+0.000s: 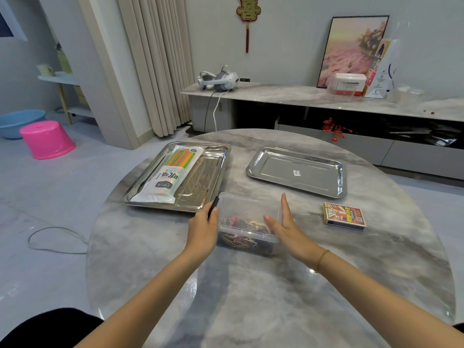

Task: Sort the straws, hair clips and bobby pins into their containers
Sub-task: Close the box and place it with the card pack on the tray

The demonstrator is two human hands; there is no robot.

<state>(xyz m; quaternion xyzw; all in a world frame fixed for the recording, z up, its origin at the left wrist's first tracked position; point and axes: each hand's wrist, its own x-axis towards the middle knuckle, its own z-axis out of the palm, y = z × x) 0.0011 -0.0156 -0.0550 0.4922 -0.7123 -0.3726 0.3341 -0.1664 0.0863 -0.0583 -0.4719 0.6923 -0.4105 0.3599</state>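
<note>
As the clear box (248,209) sat between them, my right hand (283,227) kept fingers straight, empty; my left hand (203,224) hold was unclear.

Home living room, curtains (160,66), TV console (326,96)

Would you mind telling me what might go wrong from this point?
The right hand is open beside the clear box, not curled round it, so a lift may slip and spill the tangled clips and pins. The box also sits right by the straw tray; tipping it there could mix items in.
</note>
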